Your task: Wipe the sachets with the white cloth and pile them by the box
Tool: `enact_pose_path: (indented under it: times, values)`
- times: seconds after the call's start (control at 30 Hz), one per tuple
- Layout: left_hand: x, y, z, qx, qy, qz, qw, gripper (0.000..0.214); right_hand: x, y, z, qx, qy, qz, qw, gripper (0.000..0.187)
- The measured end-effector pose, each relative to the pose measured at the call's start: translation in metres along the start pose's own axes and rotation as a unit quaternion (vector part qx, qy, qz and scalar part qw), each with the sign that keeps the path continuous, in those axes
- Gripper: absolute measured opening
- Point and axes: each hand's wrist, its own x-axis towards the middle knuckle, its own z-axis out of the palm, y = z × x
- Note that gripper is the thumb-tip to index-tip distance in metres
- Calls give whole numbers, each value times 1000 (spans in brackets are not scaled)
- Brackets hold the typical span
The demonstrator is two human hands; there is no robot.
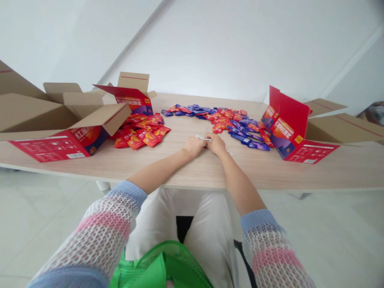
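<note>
My left hand [194, 146] and my right hand [216, 144] rest close together on the wooden table [192, 168], fingers curled. Between them they pinch a small white thing [203, 138] with a red bit beside it; I cannot make out what it is. Just beyond my hands a scattered band of red and purple sachets [228, 120] arcs across the table. A stack of orange-red sachets [141, 132] lies to the left.
A red carton [57, 146] with open brown flaps lies at the left, another open carton [136, 98] behind the orange stack. A red carton [295, 138] lies open at the right. A green mesh bag [156, 268] sits on my lap.
</note>
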Motion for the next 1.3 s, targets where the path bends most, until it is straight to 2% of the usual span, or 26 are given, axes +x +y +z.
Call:
enact_pose_path:
  times: [0.2, 0.43, 0.6, 0.7, 0.8, 0.87, 0.9, 1.0, 1.03, 1.1, 1.3]
  values:
    - [-3, 2, 3, 32, -14, 76, 996, 27, 4, -2, 1, -62, -8, 97, 993, 28]
    - [-8, 8, 6, 124, 29, 208, 970, 24, 7, 26, -4, -82, 5, 182, 980, 34]
    - [-10, 11, 5, 123, 36, 231, 964, 22, 8, 41, -11, -86, 22, 230, 969, 29]
    - [-11, 12, 5, 118, 25, 218, 968, 21, 15, 55, -21, -29, 40, 178, 983, 32]
    - [-10, 13, 7, 112, 22, 208, 972, 20, 20, 68, -30, 44, 139, 46, 988, 35]
    - [-9, 12, 10, 107, 30, 208, 972, 20, 19, 67, -29, 65, 155, -28, 985, 35]
    - [-8, 11, 11, 104, 36, 210, 972, 20, 17, 63, -26, 65, 128, -62, 988, 34]
    - [-4, 7, 18, 92, 57, 218, 970, 22, 10, 41, -11, 43, -19, -131, 990, 33]
    - [-3, 6, 20, 89, 65, 223, 969, 22, 8, 34, -6, 34, -54, -133, 989, 34]
    - [-2, 4, 23, 86, 75, 232, 966, 23, 5, 23, -1, 10, -79, -108, 991, 35]
    - [-3, 6, 20, 90, 74, 232, 966, 23, 8, 20, -4, -100, -53, 5, 994, 34]
